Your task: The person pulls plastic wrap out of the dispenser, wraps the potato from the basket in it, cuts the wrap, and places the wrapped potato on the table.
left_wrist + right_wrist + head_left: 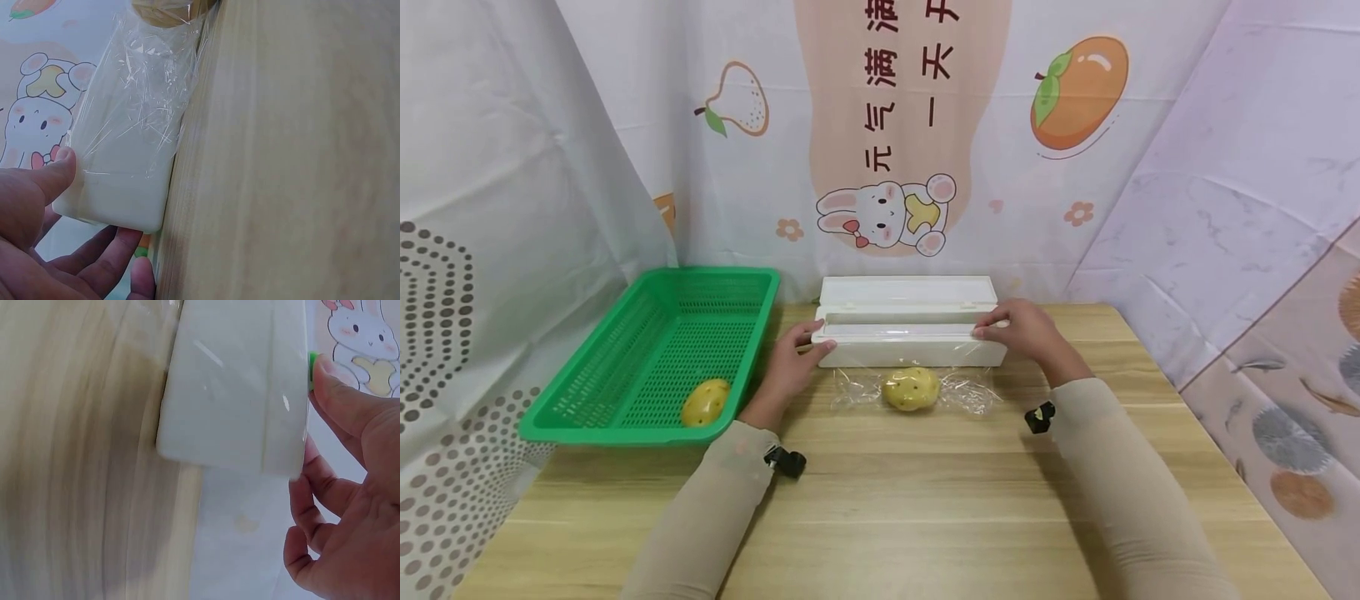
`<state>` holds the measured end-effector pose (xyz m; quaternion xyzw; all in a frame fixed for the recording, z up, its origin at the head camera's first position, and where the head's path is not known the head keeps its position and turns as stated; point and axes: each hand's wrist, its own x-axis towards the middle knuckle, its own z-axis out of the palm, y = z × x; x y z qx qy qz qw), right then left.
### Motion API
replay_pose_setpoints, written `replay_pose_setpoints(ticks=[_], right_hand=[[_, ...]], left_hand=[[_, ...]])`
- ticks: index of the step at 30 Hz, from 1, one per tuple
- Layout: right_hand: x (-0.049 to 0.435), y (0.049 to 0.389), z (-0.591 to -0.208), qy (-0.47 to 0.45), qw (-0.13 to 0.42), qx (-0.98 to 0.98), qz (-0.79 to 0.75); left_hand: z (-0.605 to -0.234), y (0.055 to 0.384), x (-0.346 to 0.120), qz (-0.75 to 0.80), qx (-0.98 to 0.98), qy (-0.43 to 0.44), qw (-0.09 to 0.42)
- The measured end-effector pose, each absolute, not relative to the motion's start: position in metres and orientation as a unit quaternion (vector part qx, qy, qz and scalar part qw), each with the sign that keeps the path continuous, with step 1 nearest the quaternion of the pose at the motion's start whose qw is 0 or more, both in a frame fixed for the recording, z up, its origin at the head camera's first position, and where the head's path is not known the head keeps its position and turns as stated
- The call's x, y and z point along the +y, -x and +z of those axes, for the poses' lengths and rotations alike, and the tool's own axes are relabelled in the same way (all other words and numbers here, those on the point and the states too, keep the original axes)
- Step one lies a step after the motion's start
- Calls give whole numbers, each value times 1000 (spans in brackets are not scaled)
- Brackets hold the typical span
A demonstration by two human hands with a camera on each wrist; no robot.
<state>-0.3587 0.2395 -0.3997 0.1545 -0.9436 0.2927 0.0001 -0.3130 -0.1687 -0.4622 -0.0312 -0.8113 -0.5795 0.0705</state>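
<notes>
A white cling film dispenser [917, 353] stands at the back of the table, its lid [907, 291] raised. Clear film [150, 81] hangs down its front and runs to a potato [911, 389] lying before it, wrapped in film with loose crumpled ends. My left hand [792, 360] grips the dispenser's left end, thumb on the front top edge and fingers round the end. At the top edge near the right end, my right hand [1022, 332] pinches a small green slide cutter [312, 370] with thumb and forefinger; its other fingers curl beside the box end.
A green plastic basket [658, 437] sits on the left of the wooden table [917, 517], with another potato [706, 403] inside. A printed curtain [737, 208] hangs close behind the dispenser. Each wrist carries a small black camera.
</notes>
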Motion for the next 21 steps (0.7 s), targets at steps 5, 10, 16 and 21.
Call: replay_pose_setpoints(ticks=[5, 10, 16, 21], right_hand=[[251, 359, -401, -163, 17, -944, 286], [258, 358, -401, -173, 23, -941, 290], [264, 357, -402, -180, 17, -935, 306], [267, 358, -402, -182, 14, -933, 309]], left_hand=[[-463, 313, -168, -577, -813, 31, 70], [-464, 312, -170, -581, -811, 32, 68], [-464, 312, -169, -585, -808, 32, 64], [-463, 313, -168, -585, -808, 29, 63]])
